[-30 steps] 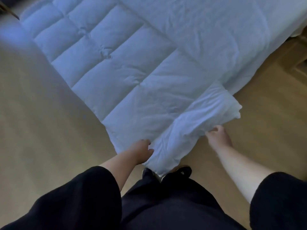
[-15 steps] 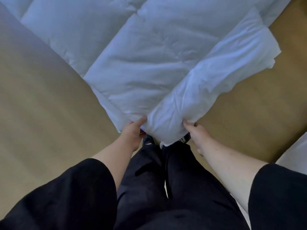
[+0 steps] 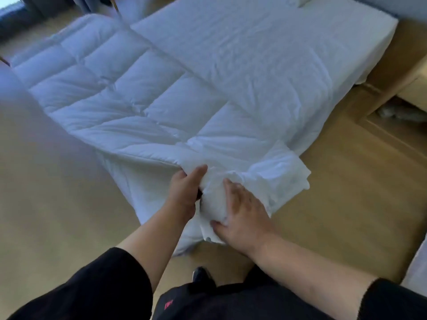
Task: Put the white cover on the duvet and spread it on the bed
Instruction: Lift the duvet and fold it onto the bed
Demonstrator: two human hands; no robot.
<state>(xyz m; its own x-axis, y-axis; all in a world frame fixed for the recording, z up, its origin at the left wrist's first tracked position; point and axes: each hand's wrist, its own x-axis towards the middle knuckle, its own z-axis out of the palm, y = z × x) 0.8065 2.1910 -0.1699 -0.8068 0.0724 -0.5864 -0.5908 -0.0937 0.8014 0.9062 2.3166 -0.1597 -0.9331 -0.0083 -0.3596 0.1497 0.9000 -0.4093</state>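
Since half a second ago the two hands have drawn close together, and the view has lifted to take in the bed. The left hand [image 3: 184, 195] is gripping the near corner of the quilted duvet [image 3: 120, 105], thumb lying on top and the other fingers curled out of sight under the fabric. The right hand [image 3: 242, 213] is pressing on a bunched wad of the white cover [image 3: 275, 176], fingers spread over the top and thumb pinching the fabric at its lower edge, just beside the left hand. That wad is sitting on the duvet's near corner, and the rest of the cover is lying smooth across the bed [image 3: 379, 38], overlapping the duvet's far side. The duvet is hanging off the bed's foot, its near part draping down toward the tan floor [image 3: 57, 204]. Both forearms are bare below black sleeves [image 3: 97, 287], and a dark shoe [image 3: 201, 274] is showing between them.
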